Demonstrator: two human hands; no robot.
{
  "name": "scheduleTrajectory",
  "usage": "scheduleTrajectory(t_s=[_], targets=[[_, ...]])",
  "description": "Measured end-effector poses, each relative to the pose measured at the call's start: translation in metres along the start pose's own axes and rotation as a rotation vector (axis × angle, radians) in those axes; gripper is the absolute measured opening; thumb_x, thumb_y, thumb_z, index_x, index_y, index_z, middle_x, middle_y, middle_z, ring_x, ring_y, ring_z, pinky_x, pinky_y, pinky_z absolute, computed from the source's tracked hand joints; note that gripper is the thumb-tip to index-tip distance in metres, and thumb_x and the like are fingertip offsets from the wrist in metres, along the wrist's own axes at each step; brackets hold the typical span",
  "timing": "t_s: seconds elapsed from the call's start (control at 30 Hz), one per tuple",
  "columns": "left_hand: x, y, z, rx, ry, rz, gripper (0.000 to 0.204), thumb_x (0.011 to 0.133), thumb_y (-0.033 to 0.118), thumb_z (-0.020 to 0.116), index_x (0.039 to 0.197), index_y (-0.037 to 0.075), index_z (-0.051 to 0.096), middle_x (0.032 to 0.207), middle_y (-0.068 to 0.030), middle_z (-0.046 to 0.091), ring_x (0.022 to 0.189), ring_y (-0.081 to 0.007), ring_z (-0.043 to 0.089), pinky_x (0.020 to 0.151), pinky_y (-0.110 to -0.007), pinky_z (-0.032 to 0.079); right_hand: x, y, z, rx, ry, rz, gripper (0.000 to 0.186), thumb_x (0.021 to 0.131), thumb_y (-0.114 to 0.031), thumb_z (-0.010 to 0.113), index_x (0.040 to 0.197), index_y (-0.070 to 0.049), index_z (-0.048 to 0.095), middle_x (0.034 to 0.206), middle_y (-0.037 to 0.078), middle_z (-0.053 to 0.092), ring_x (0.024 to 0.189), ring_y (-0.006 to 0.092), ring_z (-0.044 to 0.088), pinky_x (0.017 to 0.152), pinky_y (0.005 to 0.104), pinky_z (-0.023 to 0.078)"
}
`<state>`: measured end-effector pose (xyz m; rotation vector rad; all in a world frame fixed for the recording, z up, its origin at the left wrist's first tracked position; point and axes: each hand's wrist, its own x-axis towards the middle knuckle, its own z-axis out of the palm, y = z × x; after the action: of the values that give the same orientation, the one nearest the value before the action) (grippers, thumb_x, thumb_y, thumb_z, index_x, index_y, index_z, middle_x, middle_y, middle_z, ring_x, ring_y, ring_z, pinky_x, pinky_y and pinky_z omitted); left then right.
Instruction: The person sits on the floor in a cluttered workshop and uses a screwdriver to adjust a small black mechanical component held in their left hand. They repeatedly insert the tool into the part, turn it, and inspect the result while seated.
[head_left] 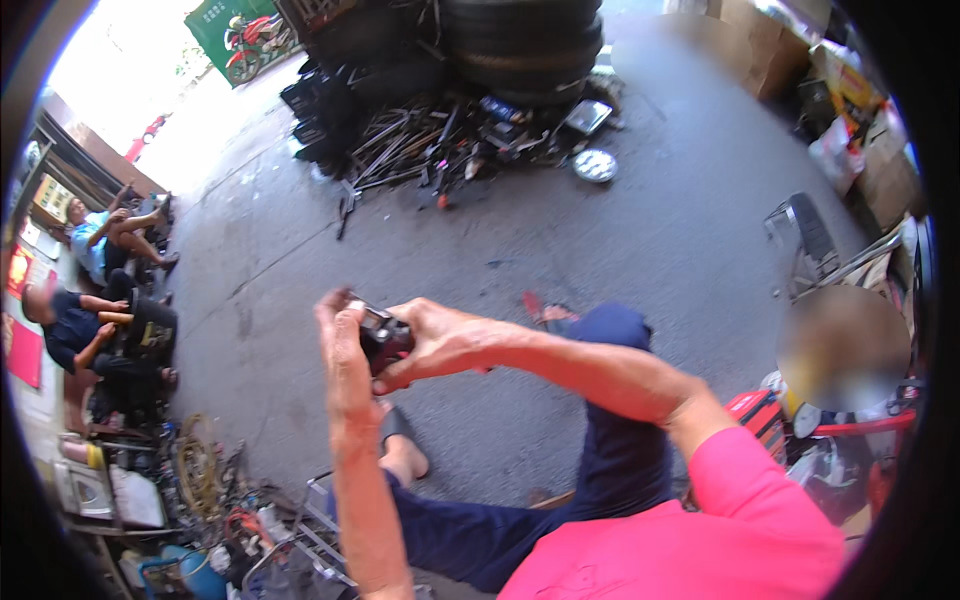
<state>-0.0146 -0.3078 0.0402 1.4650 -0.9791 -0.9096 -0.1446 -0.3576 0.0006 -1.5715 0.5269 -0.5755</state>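
Both my hands are raised in front of me around a small, dark, boxy thing (383, 340) with a shiny face; its exact kind does not show. My left hand (345, 338) is upright along its left side, its fingers at the upper edge. From the right, my right hand (432, 335) grips the other side, thumb below and fingers above. Parts of the thing are hidden behind the fingers. Below my hands are my dark blue trouser legs (625, 410) and one sandalled foot (402, 440).
Ahead lies a heap of metal scrap (410, 145) beside stacked tires (520, 45) and a round silver disc (595, 165). Two people (75, 330) sit along the left wall. Cables (198, 455) and a metal rack (300, 540) lie lower left. Cardboard boxes (760, 45) and bags line the right.
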Motion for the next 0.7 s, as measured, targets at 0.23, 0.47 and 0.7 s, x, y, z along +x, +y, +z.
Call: scheduleTrajectory(t_s=[0.23, 0.47, 0.7], targets=[[-0.081, 0.115, 0.040, 0.912, -0.349, 0.824, 0.024, 0.081, 0.016, 0.063, 0.099, 0.000, 0.062, 0.111, -0.0199, 0.059, 0.103, -0.0333, 0.057, 0.091, -0.040, 0.043, 0.012, -0.022, -0.035, 0.243, 0.188, -0.264, 0.020, 0.076, -0.018, 0.076, 0.081, -0.004, 0.063, 0.070, 0.001, 0.062, 0.065, 0.0081, 0.060, 0.053, 0.0251, 0.047], [-0.131, 0.107, 0.130, 0.921, -0.759, 1.260, 0.024, 0.081, 0.015, 0.063, 0.099, 0.000, 0.062, 0.110, -0.0191, 0.059, 0.102, -0.0315, 0.058, 0.090, -0.039, 0.044, -0.019, -0.039, -0.042, 0.167, 0.293, 0.228, 0.034, 0.076, -0.033, 0.079, 0.082, -0.006, 0.059, 0.067, 0.006, 0.064, 0.046, 0.0059, 0.051, 0.036, 0.0185, 0.031], [-0.146, 0.107, 0.185, 0.821, -0.778, 1.417, 0.024, 0.081, 0.015, 0.064, 0.099, 0.000, 0.063, 0.109, -0.0183, 0.060, 0.101, -0.0296, 0.058, 0.090, -0.039, 0.044, -0.013, -0.041, -0.032, 0.103, 0.314, 0.247, 0.036, 0.077, -0.034, 0.079, 0.087, -0.005, 0.060, 0.073, 0.004, 0.061, 0.067, 0.0146, 0.066, 0.054, 0.0251, 0.050]])
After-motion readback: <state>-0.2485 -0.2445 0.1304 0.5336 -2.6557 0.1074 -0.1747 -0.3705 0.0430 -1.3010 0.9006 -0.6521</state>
